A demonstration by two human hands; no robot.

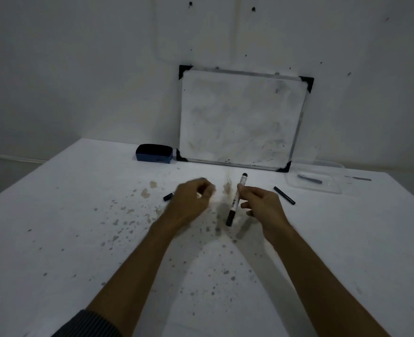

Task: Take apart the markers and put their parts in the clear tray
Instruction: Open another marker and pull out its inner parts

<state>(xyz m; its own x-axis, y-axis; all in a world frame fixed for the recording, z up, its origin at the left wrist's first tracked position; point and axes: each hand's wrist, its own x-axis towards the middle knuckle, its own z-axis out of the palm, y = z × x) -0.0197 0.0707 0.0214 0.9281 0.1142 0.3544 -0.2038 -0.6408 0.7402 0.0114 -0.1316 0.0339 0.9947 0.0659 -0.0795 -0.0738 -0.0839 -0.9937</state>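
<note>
My right hand [259, 203] grips a white marker [236, 200] with dark ends, held almost upright above the table's middle. My left hand [193, 198] is curled and blurred just left of it; whether it holds anything is not visible. A small black cap [168, 197] lies on the table left of my left hand. A thin black marker part [284, 195] lies to the right of my right hand. The clear tray [315, 188] stands at the far right with a dark marker part [310, 179] inside.
A small whiteboard [240, 117] leans against the wall at the back. A blue eraser [154, 153] sits to its left. The white table [79, 239] is speckled with stains. A thin object [358, 178] lies beyond the tray.
</note>
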